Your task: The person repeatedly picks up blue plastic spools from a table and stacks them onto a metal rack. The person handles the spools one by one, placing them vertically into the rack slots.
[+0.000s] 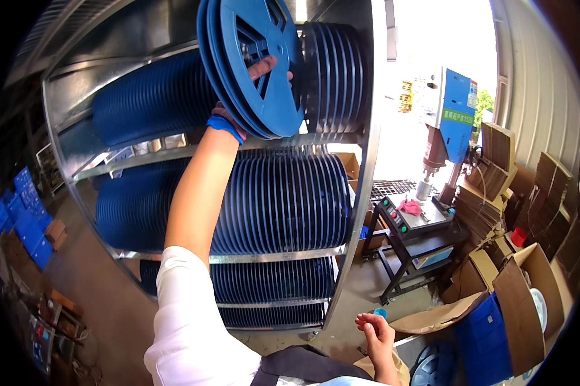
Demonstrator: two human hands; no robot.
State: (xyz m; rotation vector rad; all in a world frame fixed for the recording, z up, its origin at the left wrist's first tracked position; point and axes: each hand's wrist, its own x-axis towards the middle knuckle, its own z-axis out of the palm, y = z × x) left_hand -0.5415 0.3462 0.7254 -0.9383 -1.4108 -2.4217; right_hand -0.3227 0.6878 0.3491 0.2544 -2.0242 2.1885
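My left hand [262, 68] is raised to the top level of a metal rack. Its fingers pass through the cut-outs of a few blue plastic reels [241, 96] pressed together, closed around them. The reels are tilted, and they hide most of the palm. A blue band [227, 127] circles that wrist. On either side stand rows of similar blue reels [155, 96], on edge. Low on the right, my right hand [377, 334] holds nothing, its fingers loosely bent and the thumb apart. Below it lie more blue reels [434, 367], partly cut off.
The rack's metal upright [367, 154] and shelf rails frame further rows of reels [283, 202]. To the right, a blue and white press machine [454, 116] stands on a black cart [425, 241]. Cardboard boxes [528, 283] crowd the right side; blue crates [29, 212] sit far left.
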